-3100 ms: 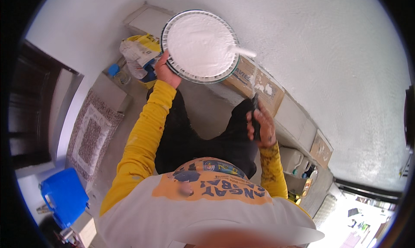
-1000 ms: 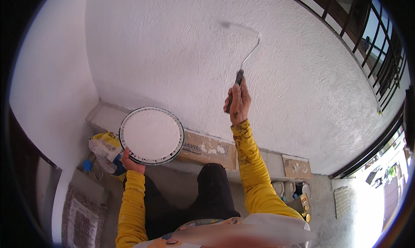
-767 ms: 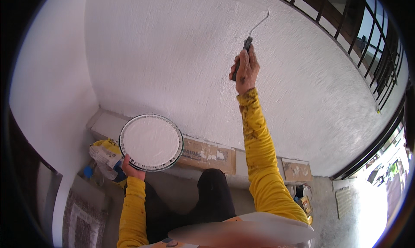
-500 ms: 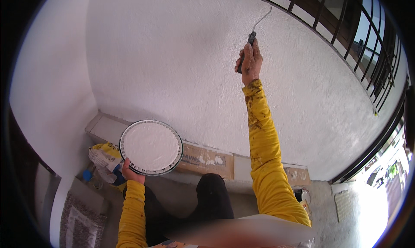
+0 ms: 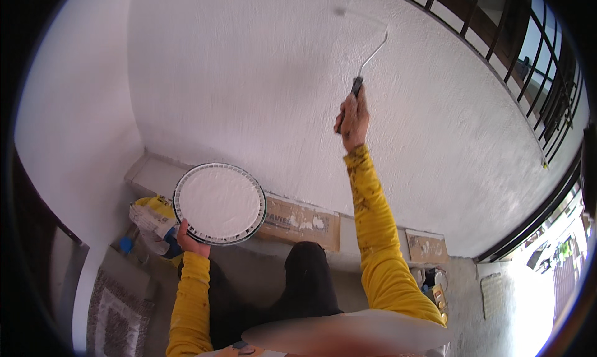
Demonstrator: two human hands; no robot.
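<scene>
My right hand (image 5: 353, 115) is closed round the dark handle of a paint roller (image 5: 373, 55), arm stretched up in front of the wall. The bent metal rod leads to a white roller head, hard to tell from the pale wall (image 5: 249, 77) it lies against. Down to the left, my left hand (image 5: 193, 240) grips the near left edge of a round pail lid (image 5: 221, 201) with a ribbed rim and a dark green edge. White paint covers its face. The fingers beneath the lid are hidden.
Flattened cardboard (image 5: 298, 223) lies along the ledge at the wall's foot. A yellow and white bag (image 5: 152, 226) and a blue-capped container (image 5: 126, 245) stand at left. Dark window bars (image 5: 497, 27) jut at upper right. Cans (image 5: 435, 282) sit beside my right arm; a patterned mat (image 5: 115, 319) lies lower left.
My right hand and the roller have come down the wall and slightly left, leaving the roller head visible. My left hand still holds the lid, which sits slightly higher in view.
</scene>
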